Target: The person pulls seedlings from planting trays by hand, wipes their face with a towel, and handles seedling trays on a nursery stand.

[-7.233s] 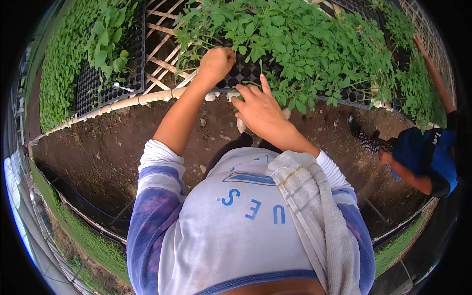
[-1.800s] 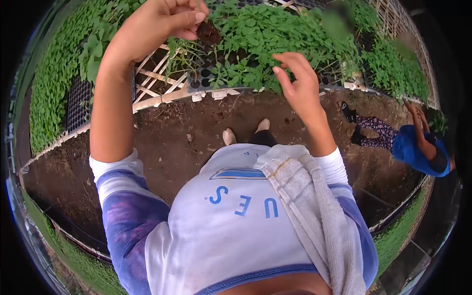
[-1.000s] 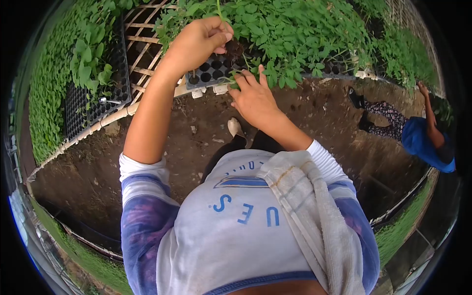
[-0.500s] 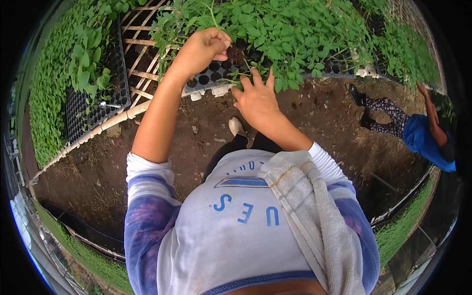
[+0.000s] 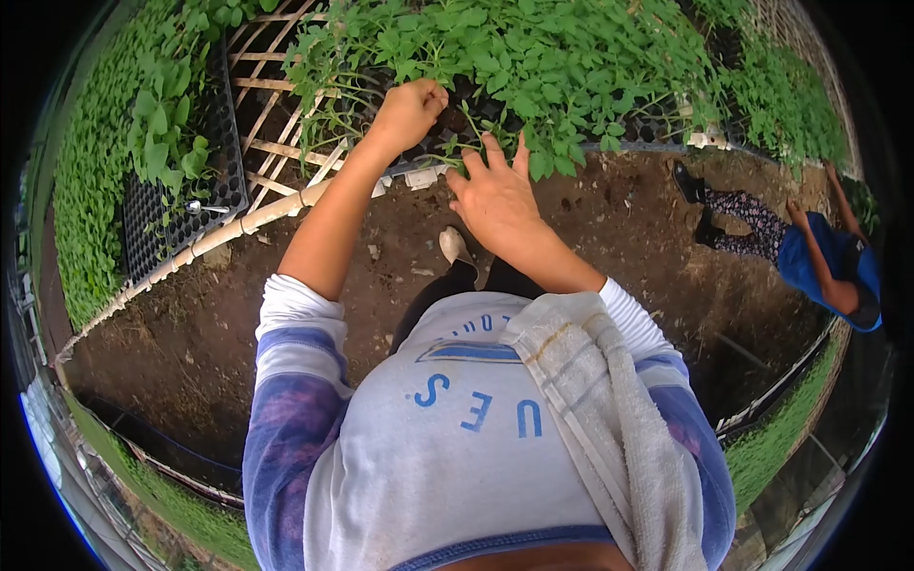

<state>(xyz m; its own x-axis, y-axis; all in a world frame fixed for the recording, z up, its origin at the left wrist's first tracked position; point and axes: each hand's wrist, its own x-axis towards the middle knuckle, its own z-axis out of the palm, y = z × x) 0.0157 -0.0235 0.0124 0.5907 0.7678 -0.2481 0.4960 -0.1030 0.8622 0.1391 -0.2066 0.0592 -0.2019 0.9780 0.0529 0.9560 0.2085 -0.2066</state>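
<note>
My left hand [image 5: 409,116] is closed over the near left part of a black cell tray [image 5: 459,122], its thumb and fingers pressed together; what they hold is hidden. To its right, my right hand [image 5: 500,195] has its fingers spread at the tray's front edge, beside thin stems and leaves. Leafy green seedlings [image 5: 562,71] fill most of the tray beyond and to the right of both hands. Dark soil shows between my hands among the cells.
On the left, another black tray [image 5: 224,143] holds broad-leaved seedlings and a small metal utensil [image 5: 205,207]. Bamboo lattice [image 5: 276,84] lies between the trays, edged by a pole [image 5: 243,225]. A person in blue [image 5: 821,262] stands at the right. Bare soil [image 5: 371,252] lies below.
My left hand, earlier raised with a seedling and its soil plug, has come down to the tray; the stem above its fingers no longer shows. My right hand has barely moved in the last half second.
</note>
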